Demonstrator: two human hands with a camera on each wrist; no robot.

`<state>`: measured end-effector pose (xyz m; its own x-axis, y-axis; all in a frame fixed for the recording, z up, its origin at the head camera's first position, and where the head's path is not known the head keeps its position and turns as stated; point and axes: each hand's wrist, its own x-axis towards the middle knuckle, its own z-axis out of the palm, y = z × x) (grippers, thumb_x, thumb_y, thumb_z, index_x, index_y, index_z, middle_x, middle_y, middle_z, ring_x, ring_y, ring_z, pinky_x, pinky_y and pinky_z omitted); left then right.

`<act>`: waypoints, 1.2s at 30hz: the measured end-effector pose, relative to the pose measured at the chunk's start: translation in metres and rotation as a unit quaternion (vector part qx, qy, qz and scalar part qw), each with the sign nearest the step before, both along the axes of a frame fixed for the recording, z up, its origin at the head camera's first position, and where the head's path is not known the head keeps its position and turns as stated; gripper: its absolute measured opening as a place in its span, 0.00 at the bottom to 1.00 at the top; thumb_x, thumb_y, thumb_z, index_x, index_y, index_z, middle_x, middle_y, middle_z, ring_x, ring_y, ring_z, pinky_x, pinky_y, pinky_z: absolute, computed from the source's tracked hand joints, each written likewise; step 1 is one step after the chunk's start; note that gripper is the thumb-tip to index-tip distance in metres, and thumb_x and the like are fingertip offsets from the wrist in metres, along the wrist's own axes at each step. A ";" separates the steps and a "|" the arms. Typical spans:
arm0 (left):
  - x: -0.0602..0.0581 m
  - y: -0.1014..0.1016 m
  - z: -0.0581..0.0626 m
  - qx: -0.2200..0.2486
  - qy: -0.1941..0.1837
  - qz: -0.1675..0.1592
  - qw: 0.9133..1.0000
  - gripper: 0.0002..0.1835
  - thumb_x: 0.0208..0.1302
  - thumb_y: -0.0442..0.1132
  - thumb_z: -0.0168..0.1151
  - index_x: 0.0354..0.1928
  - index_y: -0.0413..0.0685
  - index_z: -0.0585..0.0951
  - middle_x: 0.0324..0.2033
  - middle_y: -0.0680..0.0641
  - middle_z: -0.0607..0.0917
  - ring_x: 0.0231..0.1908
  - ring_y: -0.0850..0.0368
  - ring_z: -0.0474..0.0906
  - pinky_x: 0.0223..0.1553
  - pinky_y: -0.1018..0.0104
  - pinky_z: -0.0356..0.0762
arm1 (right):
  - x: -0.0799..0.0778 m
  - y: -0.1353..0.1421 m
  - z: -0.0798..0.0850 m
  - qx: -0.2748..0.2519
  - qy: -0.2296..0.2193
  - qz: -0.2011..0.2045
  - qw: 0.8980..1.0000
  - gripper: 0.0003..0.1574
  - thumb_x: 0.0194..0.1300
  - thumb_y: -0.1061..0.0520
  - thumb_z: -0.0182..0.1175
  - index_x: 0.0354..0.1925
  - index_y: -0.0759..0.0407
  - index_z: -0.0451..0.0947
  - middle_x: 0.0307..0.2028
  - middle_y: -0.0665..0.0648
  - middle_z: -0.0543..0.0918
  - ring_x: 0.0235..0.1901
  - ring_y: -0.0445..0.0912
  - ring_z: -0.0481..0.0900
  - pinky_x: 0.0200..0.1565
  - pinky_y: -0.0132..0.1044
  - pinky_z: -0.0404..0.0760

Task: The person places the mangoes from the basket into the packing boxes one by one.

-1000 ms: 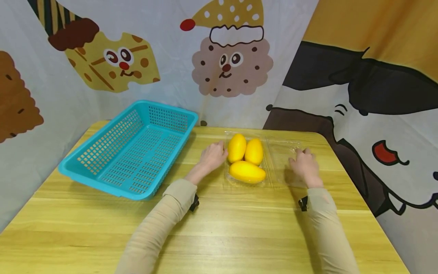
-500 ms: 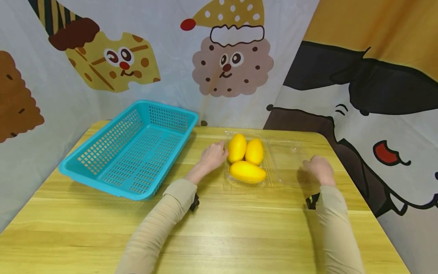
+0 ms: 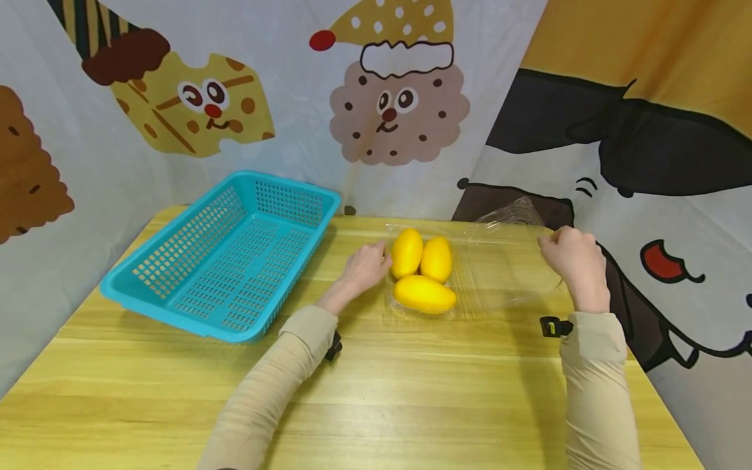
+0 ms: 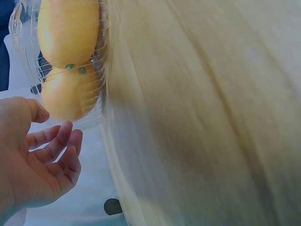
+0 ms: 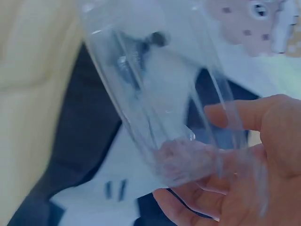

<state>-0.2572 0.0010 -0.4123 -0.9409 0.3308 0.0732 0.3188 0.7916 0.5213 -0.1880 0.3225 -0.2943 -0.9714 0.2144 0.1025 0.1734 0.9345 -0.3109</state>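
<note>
A clear plastic clamshell box (image 3: 390, 313) lies opened out on the table, with three yellow mango-like fruits (image 3: 424, 295) in its base. Green stem ends show on two fruits (image 4: 70, 35) in the left wrist view. My left hand (image 3: 367, 266) is at the base's left edge, thumb and curled fingers holding the rim. My right hand (image 3: 576, 264) grips the far right edge of the hinged lid (image 3: 511, 261), which is tilted up off the table. In the right wrist view, the thumb and fingers of the right hand (image 5: 235, 160) lie on either side of the lid's clear wall.
A blue perforated plastic basket (image 3: 276, 281) with nothing in it stands at the left of the wooden table (image 3: 411, 391). Behind the table hangs a cloth (image 3: 294, 98) printed with cartoon figures, close to the table's back edge.
My right hand slid off to the lid's right edge, then rose, lifting the lid from flat on the table to tilted. The left hand, fruits and basket stayed in place.
</note>
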 end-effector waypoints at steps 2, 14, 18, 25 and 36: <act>0.000 0.000 0.000 0.000 0.000 0.001 1.000 0.08 0.70 0.41 0.50 0.40 0.44 0.74 0.23 0.49 0.75 0.16 0.62 0.67 0.15 0.75 0.62 | 0.003 -0.008 0.008 -0.013 0.009 0.011 1.000 0.31 0.72 0.43 0.44 0.35 0.71 0.74 0.25 0.66 0.76 0.23 0.56 0.73 0.23 0.44 0.70; 0.000 -0.002 0.001 -0.001 0.004 0.010 1.000 0.10 0.71 0.42 0.49 0.43 0.44 0.75 0.24 0.48 0.78 0.17 0.61 0.68 0.16 0.73 0.64 | 0.005 -0.050 0.021 -0.139 -0.031 0.127 0.982 0.49 0.71 0.30 0.29 0.70 0.66 0.56 0.62 0.74 0.70 0.63 0.68 0.64 0.61 0.64 0.64; 0.001 -0.002 0.000 0.006 0.002 0.010 1.000 0.10 0.71 0.43 0.49 0.40 0.44 0.74 0.24 0.48 0.77 0.17 0.61 0.68 0.17 0.73 0.64 | -0.004 -0.059 -0.002 -0.163 -0.058 0.181 0.968 0.47 0.73 0.32 0.28 0.71 0.65 0.52 0.67 0.72 0.63 0.67 0.66 0.60 0.66 0.62 0.59; 0.003 -0.003 0.000 0.034 -0.003 0.003 0.999 0.12 0.73 0.42 0.44 0.40 0.43 0.75 0.22 0.49 0.75 0.17 0.61 0.68 0.17 0.73 0.63 | -0.023 -0.069 -0.051 -0.133 -0.067 0.218 0.965 0.40 0.74 0.37 0.35 0.72 0.62 0.53 0.71 0.70 0.54 0.70 0.67 0.51 0.68 0.63 0.52; 0.002 -0.003 -0.001 0.053 -0.013 0.019 0.998 0.19 0.76 0.46 0.36 0.40 0.43 0.76 0.20 0.50 0.70 0.22 0.56 0.68 0.24 0.66 0.69 | -0.034 -0.071 -0.091 -0.166 -0.075 0.206 0.961 0.42 0.75 0.40 0.38 0.75 0.60 0.40 0.74 0.65 0.47 0.72 0.63 0.49 0.71 0.58 0.48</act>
<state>-0.2554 -0.0023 -0.4136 -0.9547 0.2862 0.0821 0.2752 0.7430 0.6101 -0.2216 0.2514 -0.3850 -0.9793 -0.1950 -0.0537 -0.1235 0.7869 -0.6046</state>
